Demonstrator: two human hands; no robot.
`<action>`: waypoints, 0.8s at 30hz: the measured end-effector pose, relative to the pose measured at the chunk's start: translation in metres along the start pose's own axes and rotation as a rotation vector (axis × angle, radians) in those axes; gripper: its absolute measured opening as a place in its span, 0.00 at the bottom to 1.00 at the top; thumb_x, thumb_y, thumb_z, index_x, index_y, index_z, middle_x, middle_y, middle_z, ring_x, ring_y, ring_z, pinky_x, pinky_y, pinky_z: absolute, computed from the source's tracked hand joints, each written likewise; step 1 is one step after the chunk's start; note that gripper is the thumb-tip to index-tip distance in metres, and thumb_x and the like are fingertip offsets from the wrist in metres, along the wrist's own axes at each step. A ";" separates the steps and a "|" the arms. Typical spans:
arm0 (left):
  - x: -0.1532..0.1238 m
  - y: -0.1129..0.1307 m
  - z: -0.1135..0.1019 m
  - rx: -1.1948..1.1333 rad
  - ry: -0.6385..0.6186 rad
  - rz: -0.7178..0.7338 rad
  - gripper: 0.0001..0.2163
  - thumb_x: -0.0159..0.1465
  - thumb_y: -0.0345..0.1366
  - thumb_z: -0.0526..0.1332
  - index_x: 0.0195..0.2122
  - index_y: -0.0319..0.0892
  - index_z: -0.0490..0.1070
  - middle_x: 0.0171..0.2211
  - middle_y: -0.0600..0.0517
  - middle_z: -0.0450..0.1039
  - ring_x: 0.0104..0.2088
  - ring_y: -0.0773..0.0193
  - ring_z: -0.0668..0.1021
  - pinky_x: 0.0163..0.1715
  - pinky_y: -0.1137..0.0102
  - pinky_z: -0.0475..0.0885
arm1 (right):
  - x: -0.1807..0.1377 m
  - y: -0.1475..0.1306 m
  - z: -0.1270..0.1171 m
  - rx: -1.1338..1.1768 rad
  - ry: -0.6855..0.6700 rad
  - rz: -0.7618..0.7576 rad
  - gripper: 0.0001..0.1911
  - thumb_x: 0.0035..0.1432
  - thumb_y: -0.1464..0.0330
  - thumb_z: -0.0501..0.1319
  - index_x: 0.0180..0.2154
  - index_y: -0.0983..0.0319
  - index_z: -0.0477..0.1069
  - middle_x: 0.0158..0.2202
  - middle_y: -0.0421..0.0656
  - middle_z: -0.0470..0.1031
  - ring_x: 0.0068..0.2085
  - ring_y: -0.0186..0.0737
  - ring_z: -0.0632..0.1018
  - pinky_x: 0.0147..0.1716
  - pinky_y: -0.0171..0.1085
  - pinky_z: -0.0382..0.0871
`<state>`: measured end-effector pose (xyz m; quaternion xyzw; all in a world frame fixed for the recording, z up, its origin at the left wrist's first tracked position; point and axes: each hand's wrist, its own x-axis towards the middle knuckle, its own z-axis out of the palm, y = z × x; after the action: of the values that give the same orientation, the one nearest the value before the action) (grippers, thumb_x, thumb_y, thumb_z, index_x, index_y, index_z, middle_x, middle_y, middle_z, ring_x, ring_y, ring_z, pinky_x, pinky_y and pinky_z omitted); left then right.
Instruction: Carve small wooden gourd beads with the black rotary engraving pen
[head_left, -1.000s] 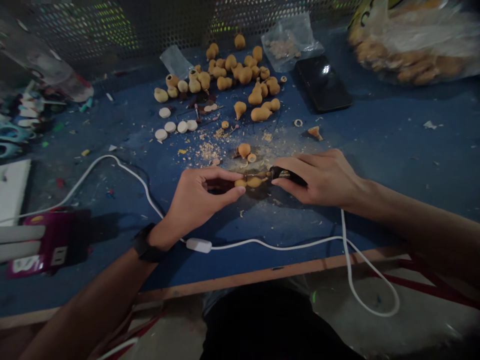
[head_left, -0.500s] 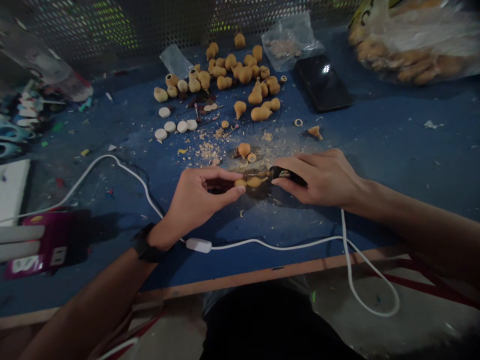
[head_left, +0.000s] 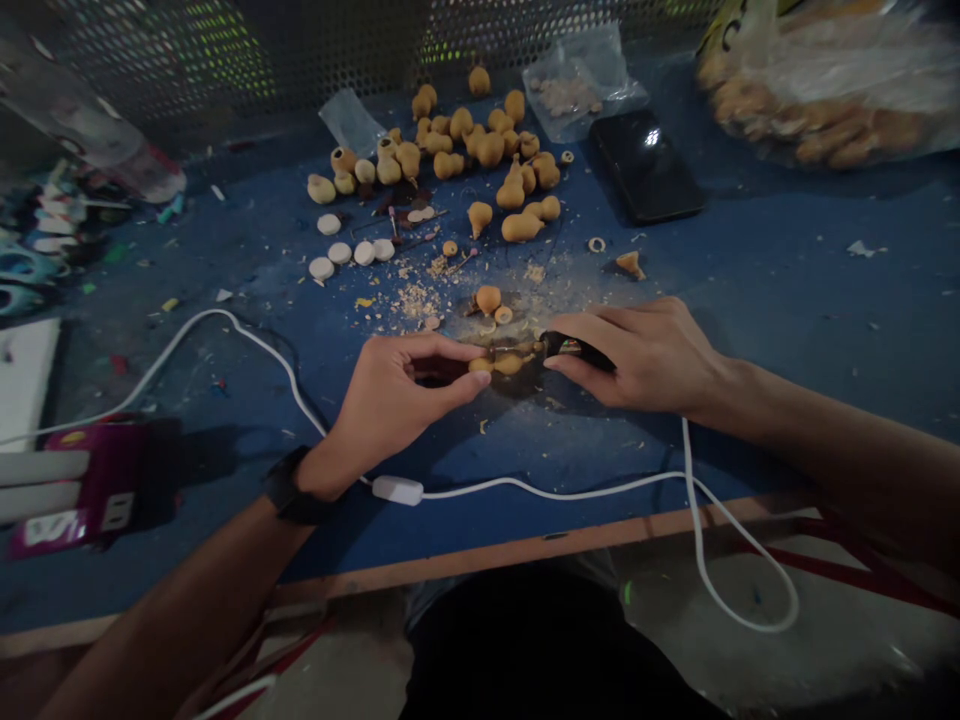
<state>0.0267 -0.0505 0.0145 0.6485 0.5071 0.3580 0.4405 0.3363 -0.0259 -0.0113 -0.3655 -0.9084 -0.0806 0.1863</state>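
A small tan bottle gourd (head_left: pixel 508 365) is pinched by its left end between the thumb and fingers of my left hand (head_left: pixel 401 388). Wrapped in my right hand (head_left: pixel 645 355) is a black rotary tool (head_left: pixel 574 347), its thin metal shaft pointing left along the gourd's far side. The shaft's tip reaches close to my left fingertips; whether it touches the gourd I cannot tell. Just beyond the hands lie a round orange-tan gourd piece (head_left: pixel 488 299) and a cut ring (head_left: pixel 503 314).
Several small gourds (head_left: pixel 487 150) cluster at the back. White discs (head_left: pixel 364 253), shavings (head_left: pixel 416 302) and a black phone (head_left: pixel 646 165) lie on the blue table. A white cable (head_left: pixel 525 486) with an inline switch (head_left: pixel 397 490) crosses the front. A purple box (head_left: pixel 90 490) stands left.
Almost nothing differs. The rotary tool and the gourd between my hands have shifted very slightly; both hands keep their grip and place.
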 end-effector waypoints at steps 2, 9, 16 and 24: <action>0.000 0.000 0.000 -0.004 -0.001 0.004 0.11 0.63 0.45 0.83 0.42 0.45 0.93 0.39 0.47 0.94 0.37 0.53 0.94 0.38 0.66 0.93 | 0.000 0.001 -0.001 -0.004 -0.031 0.010 0.30 0.87 0.49 0.50 0.60 0.57 0.85 0.39 0.47 0.91 0.34 0.47 0.85 0.32 0.43 0.63; 0.000 0.001 -0.001 0.003 0.002 -0.003 0.09 0.63 0.43 0.82 0.42 0.46 0.94 0.39 0.48 0.94 0.36 0.53 0.93 0.36 0.67 0.92 | 0.001 0.000 -0.002 -0.010 -0.026 0.009 0.32 0.88 0.49 0.47 0.60 0.57 0.86 0.39 0.47 0.90 0.34 0.47 0.86 0.32 0.43 0.65; 0.001 0.002 0.001 0.012 0.017 -0.014 0.11 0.62 0.45 0.81 0.41 0.46 0.93 0.38 0.48 0.94 0.36 0.53 0.93 0.35 0.67 0.91 | 0.001 0.001 -0.002 0.058 -0.045 0.032 0.26 0.85 0.50 0.55 0.60 0.56 0.86 0.40 0.48 0.91 0.34 0.48 0.86 0.32 0.43 0.65; 0.000 0.001 0.000 0.010 0.009 -0.009 0.11 0.63 0.45 0.82 0.41 0.45 0.93 0.39 0.48 0.94 0.37 0.52 0.94 0.36 0.66 0.92 | 0.001 0.001 -0.003 0.044 -0.028 0.020 0.27 0.86 0.50 0.53 0.60 0.57 0.86 0.41 0.49 0.91 0.36 0.49 0.87 0.33 0.43 0.67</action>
<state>0.0275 -0.0505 0.0157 0.6467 0.5138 0.3565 0.4367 0.3370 -0.0256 -0.0086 -0.3714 -0.9088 -0.0537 0.1826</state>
